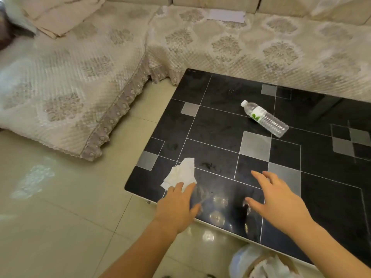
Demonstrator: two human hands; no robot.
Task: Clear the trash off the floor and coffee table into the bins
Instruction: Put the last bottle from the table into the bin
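Bin: a bin point(259, 263) with a pale liner is sitting on the floor at the bottom edge of the view, just below the near edge of the coffee table; crumpled white paper is lying inside it, and most of the bin is being cut off by the frame.
Bottle: a clear plastic bottle point(264, 118) with a white cap and a green-and-white label is lying on its side on the coffee table, well apart from both hands; whether anything is inside it cannot be told.
Coffee table: a black glossy coffee table point(218, 135) with grey squares and thin white lines is carrying the bottle and the tissue.
Tissue: a crumpled white tissue point(181, 174) is lying at the table's near left corner, partly over the edge.
Left hand: the left hand point(177, 207) is reaching palm down, fingers loosely spread and unclenched, fingertips touching the tissue's near edge without closing on it.
Right hand: the right hand point(279, 199) is hovering palm down over the table with fingers spread wide, holding nothing.
Sofa: a sofa point(241, 47) under a patterned cream cover is wrapping around the table's far and left sides.
Floor: pale glossy floor tiles point(60, 217) are showing on the left.
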